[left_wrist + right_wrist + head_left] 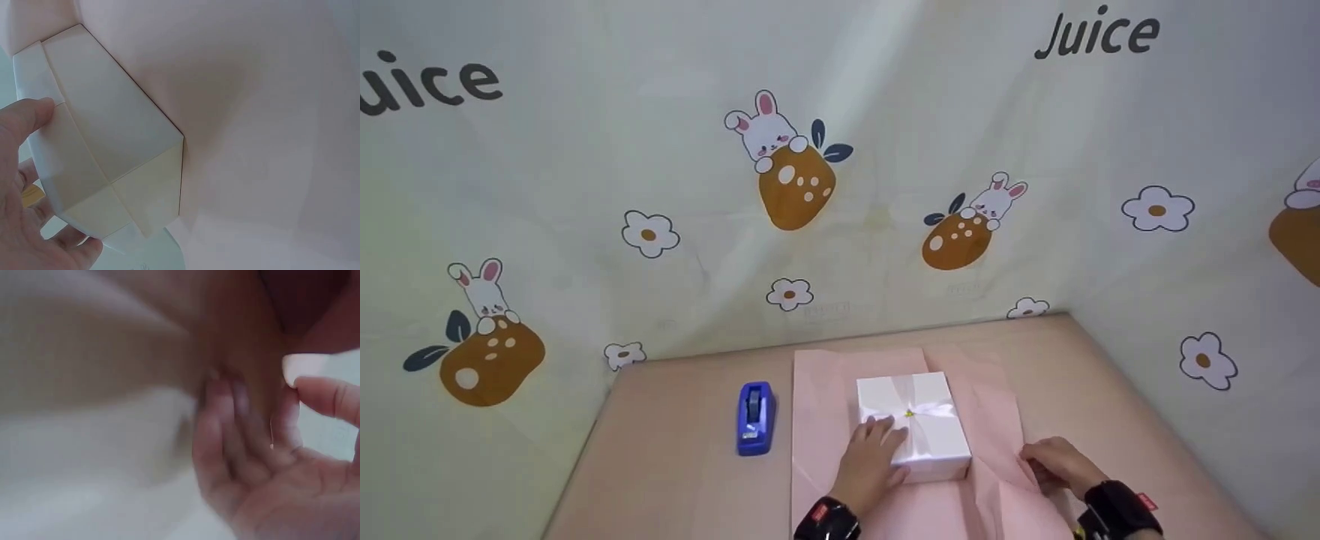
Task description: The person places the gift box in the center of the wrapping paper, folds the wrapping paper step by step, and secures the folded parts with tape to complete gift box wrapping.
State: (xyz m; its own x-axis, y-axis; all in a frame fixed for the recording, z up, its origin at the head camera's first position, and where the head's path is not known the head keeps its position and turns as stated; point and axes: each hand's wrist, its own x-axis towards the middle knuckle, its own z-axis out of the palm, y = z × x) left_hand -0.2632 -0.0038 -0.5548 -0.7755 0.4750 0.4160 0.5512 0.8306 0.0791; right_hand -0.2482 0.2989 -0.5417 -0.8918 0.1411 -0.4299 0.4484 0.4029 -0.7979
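Tabletop (675, 450): pink paper (825, 390) spread flat from back edge toward near edge, ready as wrap.
Box (919, 424) mid-sheet, ribbon up.
Dispenser (755, 418) left of sheet, within reach.
Left hand (870, 461) spread on box, steadying.
Right hand (1054, 463) pinching paper's right edge.

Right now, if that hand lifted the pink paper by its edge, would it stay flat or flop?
Probably flop: the pink paper looks thin and already creases near the right hand. It likely weighs little, yet the white box on it, under the left hand, should pin it.
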